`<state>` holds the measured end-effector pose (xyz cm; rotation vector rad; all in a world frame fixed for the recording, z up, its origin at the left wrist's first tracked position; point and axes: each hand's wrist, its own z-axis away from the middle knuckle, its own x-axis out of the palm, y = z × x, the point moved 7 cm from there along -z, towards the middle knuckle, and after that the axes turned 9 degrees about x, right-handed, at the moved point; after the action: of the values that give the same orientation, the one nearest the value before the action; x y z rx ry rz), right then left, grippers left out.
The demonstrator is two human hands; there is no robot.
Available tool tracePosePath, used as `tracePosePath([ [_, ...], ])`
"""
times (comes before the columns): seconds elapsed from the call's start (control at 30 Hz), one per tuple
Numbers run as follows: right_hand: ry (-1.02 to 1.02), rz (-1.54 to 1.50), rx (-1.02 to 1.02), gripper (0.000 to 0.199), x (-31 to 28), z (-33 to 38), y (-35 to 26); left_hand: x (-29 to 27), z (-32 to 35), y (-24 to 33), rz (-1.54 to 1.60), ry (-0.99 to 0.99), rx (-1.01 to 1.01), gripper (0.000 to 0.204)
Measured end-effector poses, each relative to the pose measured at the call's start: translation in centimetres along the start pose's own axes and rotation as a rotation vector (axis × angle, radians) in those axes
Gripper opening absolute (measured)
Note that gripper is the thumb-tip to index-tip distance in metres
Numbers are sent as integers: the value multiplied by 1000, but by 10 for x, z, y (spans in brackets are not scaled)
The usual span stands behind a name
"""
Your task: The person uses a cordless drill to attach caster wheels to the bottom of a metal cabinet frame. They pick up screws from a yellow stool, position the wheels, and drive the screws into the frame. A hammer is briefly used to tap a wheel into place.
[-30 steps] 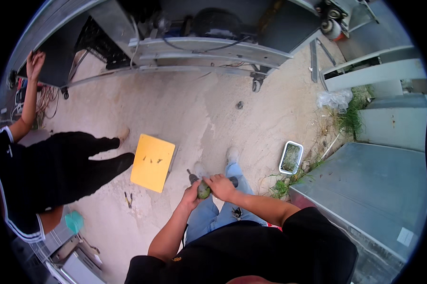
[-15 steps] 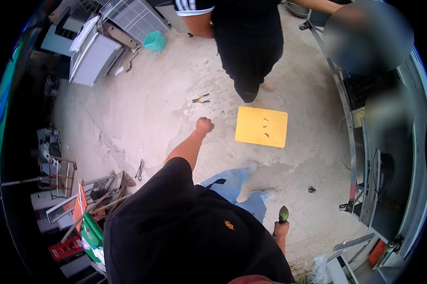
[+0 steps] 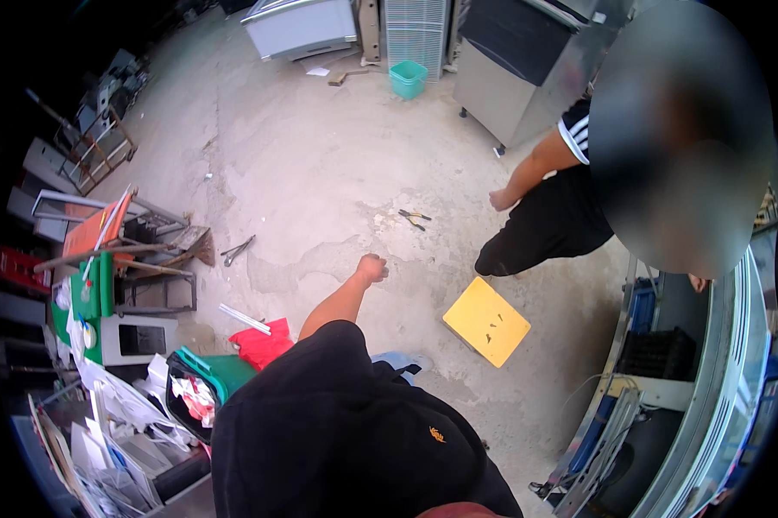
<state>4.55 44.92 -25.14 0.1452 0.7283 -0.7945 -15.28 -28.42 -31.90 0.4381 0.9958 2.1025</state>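
My left hand (image 3: 372, 268) hangs over the floor with its fingers curled closed, and nothing sticks out of it. My right hand is out of view, hidden below or behind my black shirt (image 3: 346, 432). To the right of my left hand stands a yellow rectangular board or stool top (image 3: 471, 315), with a few small dark pieces (image 3: 494, 328) lying on it. Beyond my hand, black-and-yellow pliers (image 3: 415, 217) lie spread on the concrete. A second metal hand tool (image 3: 238, 250) lies farther left, its kind unclear.
Another person, in black trousers (image 3: 544, 233), is at the right beside the yellow top. A teal bucket (image 3: 408, 79), a steel cabinet (image 3: 514, 78) and a white appliance (image 3: 302, 28) stand at the back. Left are a green bin (image 3: 225, 375) and scrap. A metal frame (image 3: 613, 371) runs along the right.
My view has swung to the left, bringing the green bin and red cloth in. My right hand, which held a green-headed tool, has left the view. The other person now appears farther right.
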Motion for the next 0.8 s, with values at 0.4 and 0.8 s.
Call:
tracePosePath([
  [0.4, 37, 196, -397, 25, -74, -5, -87, -246, 177, -311, 194, 527, -538, 14],
  [0.8, -21, 99, -269, 36, -44, 4, 116, -247, 167, 383, 123, 319, 782, 52],
])
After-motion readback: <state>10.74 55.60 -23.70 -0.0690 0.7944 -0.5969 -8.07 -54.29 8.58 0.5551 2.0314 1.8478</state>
